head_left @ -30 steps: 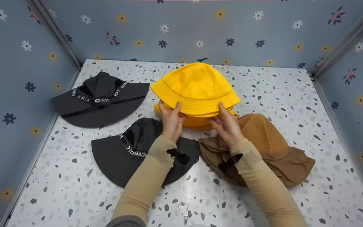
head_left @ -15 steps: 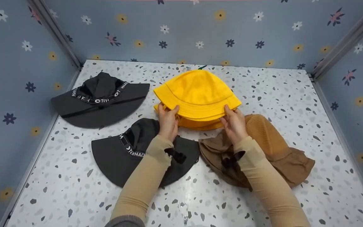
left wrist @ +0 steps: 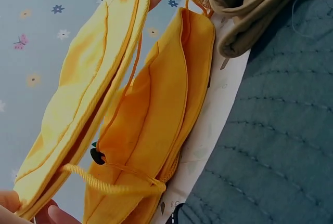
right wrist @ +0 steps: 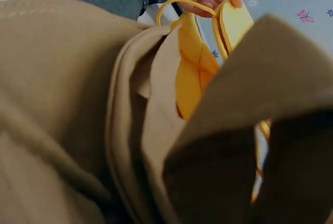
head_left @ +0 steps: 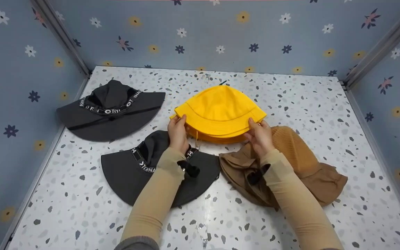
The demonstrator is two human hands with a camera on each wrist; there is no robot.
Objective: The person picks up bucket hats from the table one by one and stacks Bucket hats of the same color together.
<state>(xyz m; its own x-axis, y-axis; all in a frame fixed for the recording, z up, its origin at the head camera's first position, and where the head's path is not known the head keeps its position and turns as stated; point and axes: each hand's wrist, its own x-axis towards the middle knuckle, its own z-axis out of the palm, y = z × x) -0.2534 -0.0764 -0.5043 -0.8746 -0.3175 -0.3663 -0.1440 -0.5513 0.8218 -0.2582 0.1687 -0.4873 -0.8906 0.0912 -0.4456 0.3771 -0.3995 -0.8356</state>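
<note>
Both hands hold a yellow bucket hat [head_left: 221,107] by its brim, one at each side. My left hand [head_left: 178,133] pinches the left part of the brim and my right hand [head_left: 261,136] the right part. Directly below lies a second yellow bucket hat [left wrist: 151,125], mostly hidden by the first in the head view. The left wrist view shows a gap between their brims and a yellow cord [left wrist: 114,186] hanging from the held one. A dark green stalk [head_left: 223,82] shows at the crown. In the right wrist view, brown cloth [right wrist: 57,78] hides the right hand.
Under my left forearm lies a dark grey wide-brimmed hat [head_left: 123,177], with another dark grey hat [head_left: 113,126] farther back at left. A brown hat [head_left: 293,149] lies under my right forearm. Flower-patterned panels [head_left: 200,34] enclose the speckled table [head_left: 359,194] on three sides.
The held yellow hat has come down and slightly nearer, over the lower one. My left hand has shifted left along the brim, and the right hand a little outward to the right.
</note>
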